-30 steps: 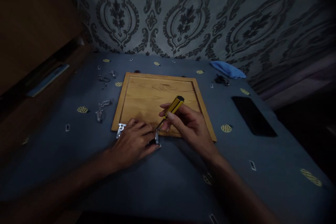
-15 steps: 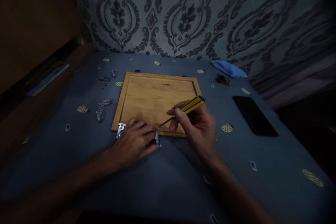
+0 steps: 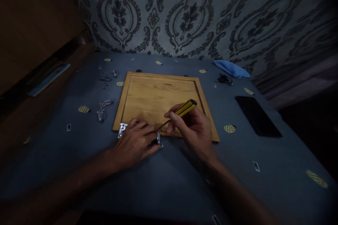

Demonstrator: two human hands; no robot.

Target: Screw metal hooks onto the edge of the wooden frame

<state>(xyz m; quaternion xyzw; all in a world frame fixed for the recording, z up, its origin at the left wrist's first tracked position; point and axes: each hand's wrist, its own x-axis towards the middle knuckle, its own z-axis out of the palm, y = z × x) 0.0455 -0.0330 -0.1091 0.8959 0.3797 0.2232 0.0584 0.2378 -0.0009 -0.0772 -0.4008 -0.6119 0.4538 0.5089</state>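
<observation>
A framed wooden panel (image 3: 155,93) lies flat, with metal hinges along its near edge. My left hand (image 3: 136,140) rests over that edge, its fingers and thumb closed around a hinge (image 3: 158,138), which they partly cover. Another hinge (image 3: 121,130) sits at the panel's near left corner, beside the same hand. My right hand (image 3: 194,126) grips a yellow and black screwdriver (image 3: 183,108) by its handle, tilted, with the shaft pointing down to the left. The screwdriver's tip meets the held hinge near my left fingertips; the screw itself I cannot make out.
Loose hinges (image 3: 100,114) and small hardware (image 3: 105,78) lie left of the panel. To the right are a black flat object (image 3: 257,116), a blue cloth (image 3: 231,69) and a small dark item (image 3: 225,79). A patterned wall (image 3: 153,17) rises behind the blue covered surface (image 3: 169,182).
My right hand and the screwdriver's handle have shifted left and slightly down, leaving the shaft steeper. The left hand has stayed on the hinge.
</observation>
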